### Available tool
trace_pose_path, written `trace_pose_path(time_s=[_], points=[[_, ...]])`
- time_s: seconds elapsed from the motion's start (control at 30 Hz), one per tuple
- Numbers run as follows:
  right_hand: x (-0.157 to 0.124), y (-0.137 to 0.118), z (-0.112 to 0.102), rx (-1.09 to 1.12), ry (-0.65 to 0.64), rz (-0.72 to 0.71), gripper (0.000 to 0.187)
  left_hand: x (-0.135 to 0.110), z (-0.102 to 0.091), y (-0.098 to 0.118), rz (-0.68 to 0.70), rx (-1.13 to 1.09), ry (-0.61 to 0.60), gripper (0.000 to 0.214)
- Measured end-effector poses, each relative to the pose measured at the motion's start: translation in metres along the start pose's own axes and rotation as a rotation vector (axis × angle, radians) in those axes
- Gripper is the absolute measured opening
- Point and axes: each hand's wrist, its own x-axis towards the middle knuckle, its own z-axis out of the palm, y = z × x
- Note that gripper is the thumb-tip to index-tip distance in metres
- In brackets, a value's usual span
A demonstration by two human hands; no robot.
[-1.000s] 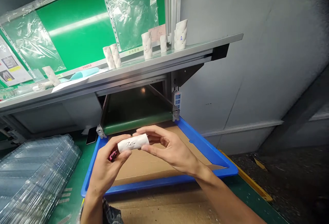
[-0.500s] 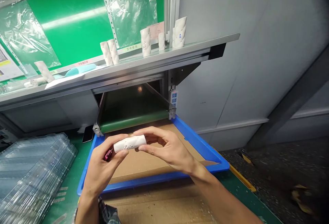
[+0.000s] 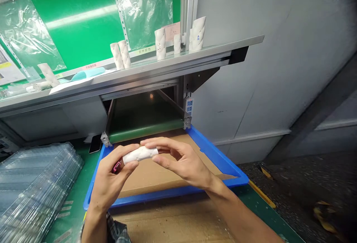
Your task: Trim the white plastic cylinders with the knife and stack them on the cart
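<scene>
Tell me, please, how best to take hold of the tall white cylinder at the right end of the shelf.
Close a hand around the middle of the tall white cylinder, coming from the front over the shelf edge: it stands upright and round, and the shorter cylinder crowds its left side.

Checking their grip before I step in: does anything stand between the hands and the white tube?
Nothing visible does: the left hand and right hand are both on the white tube. A pink object in the left hand sits beside the tube.
</scene>
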Motion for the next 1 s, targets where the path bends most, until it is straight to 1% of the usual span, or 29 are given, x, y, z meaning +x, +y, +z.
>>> trace_pose_path(time_s=[0.1, 0.23, 0.37, 0.47, 0.53, 0.67, 0.73, 0.9, 0.93, 1.0], points=[[0.0, -0.0006, -0.0002, 0.008, 0.018, 0.043, 0.032, -0.0003, 0.0003, -0.0014, 0.009, 0.009, 0.011, 0.03], [0.0005, -0.0013, -0.0007, -0.019, -0.002, 0.001, 0.033, -0.0012, 0.0003, -0.0036, -0.064, -0.004, -0.004, 0.03], [0.0008, -0.0012, -0.0006, -0.005, 0.006, 0.078, 0.04, -0.0006, 0.0003, -0.0017, -0.046, -0.008, -0.004, 0.029], [0.0007, -0.003, -0.0004, -0.048, 0.002, 0.09, 0.034, 0.0006, 0.0002, 0.0009, -0.055, -0.022, -0.018, 0.028], [0.0006, -0.0042, -0.0005, -0.053, -0.005, 0.073, 0.034, 0.0013, 0.0, 0.0019, -0.048, -0.017, -0.015, 0.027], [0.0009, -0.0038, -0.0013, -0.063, -0.016, 0.095, 0.032, 0.0019, -0.0004, 0.0023, -0.037, 0.009, -0.017, 0.03], [0.0011, -0.0028, -0.0017, -0.104, -0.015, 0.047, 0.026, 0.0011, -0.0008, 0.0021, -0.059, -0.006, -0.034, 0.031], [0.001, -0.001, -0.0019, -0.187, -0.008, -0.139, 0.017, -0.0032, -0.0022, 0.0006, -0.091, -0.028, -0.013, 0.026], [0.0007, -0.0006, -0.0017, -0.209, -0.01, -0.164, 0.017, -0.0037, -0.002, 0.0004, -0.09, -0.029, -0.016, 0.026], [0.0002, 0.0008, -0.0006, -0.284, -0.014, -0.219, 0.024, -0.0036, 0.0, 0.0004, -0.089, -0.025, -0.021, 0.027]])
